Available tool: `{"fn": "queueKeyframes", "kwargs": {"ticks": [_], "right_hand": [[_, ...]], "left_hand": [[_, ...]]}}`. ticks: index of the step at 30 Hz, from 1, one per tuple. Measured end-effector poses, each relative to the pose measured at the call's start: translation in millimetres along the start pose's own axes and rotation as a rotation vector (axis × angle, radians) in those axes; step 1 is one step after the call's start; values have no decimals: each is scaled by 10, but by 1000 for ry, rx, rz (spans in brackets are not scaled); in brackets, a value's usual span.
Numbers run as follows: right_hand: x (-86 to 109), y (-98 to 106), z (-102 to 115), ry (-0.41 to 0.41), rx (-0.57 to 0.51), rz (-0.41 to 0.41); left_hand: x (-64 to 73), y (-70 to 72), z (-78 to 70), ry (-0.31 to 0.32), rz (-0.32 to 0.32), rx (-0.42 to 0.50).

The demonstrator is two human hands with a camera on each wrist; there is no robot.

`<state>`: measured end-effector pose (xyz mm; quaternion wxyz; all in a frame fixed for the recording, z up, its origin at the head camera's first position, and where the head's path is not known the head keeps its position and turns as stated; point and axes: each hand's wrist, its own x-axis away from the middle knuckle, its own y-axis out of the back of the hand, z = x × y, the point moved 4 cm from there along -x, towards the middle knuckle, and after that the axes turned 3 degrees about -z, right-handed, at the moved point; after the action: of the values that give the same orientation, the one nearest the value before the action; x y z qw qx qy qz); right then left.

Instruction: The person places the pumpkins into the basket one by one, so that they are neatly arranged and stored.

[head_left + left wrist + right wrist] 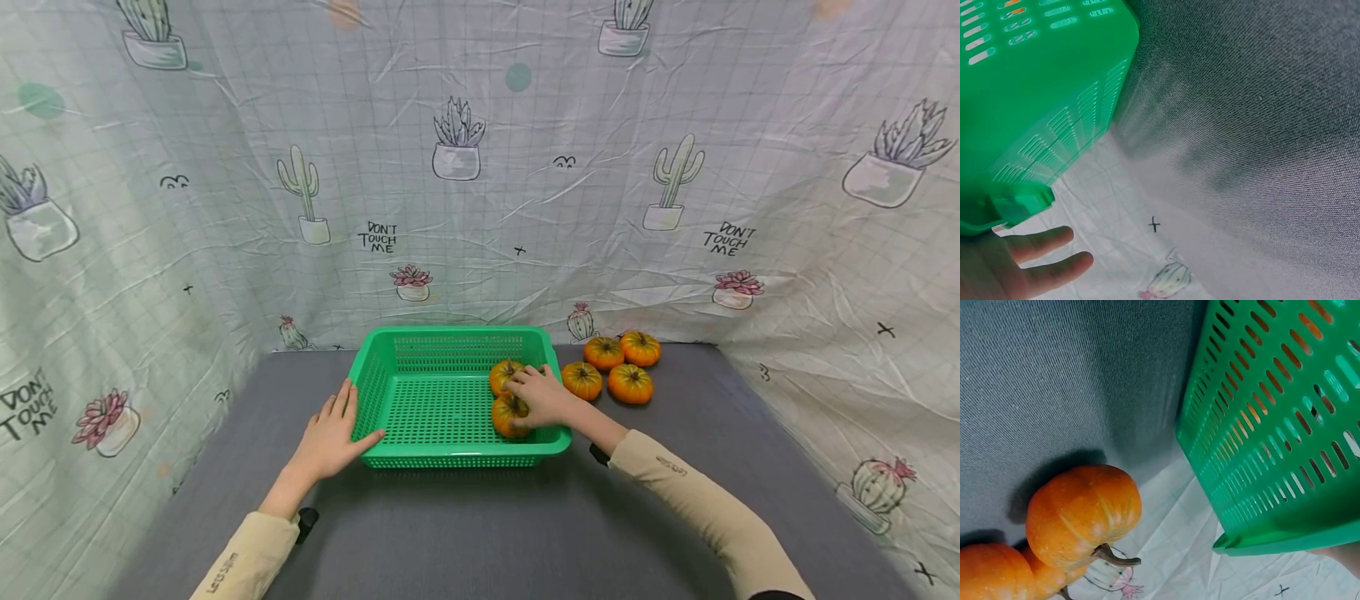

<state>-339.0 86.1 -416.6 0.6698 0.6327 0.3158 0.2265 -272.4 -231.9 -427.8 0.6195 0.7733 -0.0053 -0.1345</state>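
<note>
A green plastic basket (450,450) with slotted walls stands on the grey table. My left hand (330,437) rests on its left rim with the fingers straight; two fingers (1054,269) of it show past the rim in the left wrist view. Inside the basket, at its right end, lie two small orange pumpkins, a far one (504,375) and a near one (507,417). My right hand (546,398) reaches over the right rim and holds the near pumpkin between thumb and fingers. The basket wall hides most of this hand in the right wrist view.
Several more pumpkins, among them one (630,384) at the front right, sit on the table (480,533) to the right of the basket. One pumpkin (1082,515) is close to the basket's outer wall. A cactus-print cloth (487,275) hangs behind and at both sides.
</note>
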Motion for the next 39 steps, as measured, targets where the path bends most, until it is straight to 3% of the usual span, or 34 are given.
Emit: {"fn": "queueKeyframes", "kwargs": {"ticks": [10,24,31,39], "right_hand": [[176,121,-13,-14,-56,-167],[665,270,-168,-70,-158,-444],[903,247,-359,-101,-237,-513],[1122,148,-627,-232,-260,-533]], "left_hand": [[9,-9,7,0,-1,10],[0,-20,13,6,10,13],[-7,-12,12,10,15,16],[-13,-11,8,9,21,11]]}}
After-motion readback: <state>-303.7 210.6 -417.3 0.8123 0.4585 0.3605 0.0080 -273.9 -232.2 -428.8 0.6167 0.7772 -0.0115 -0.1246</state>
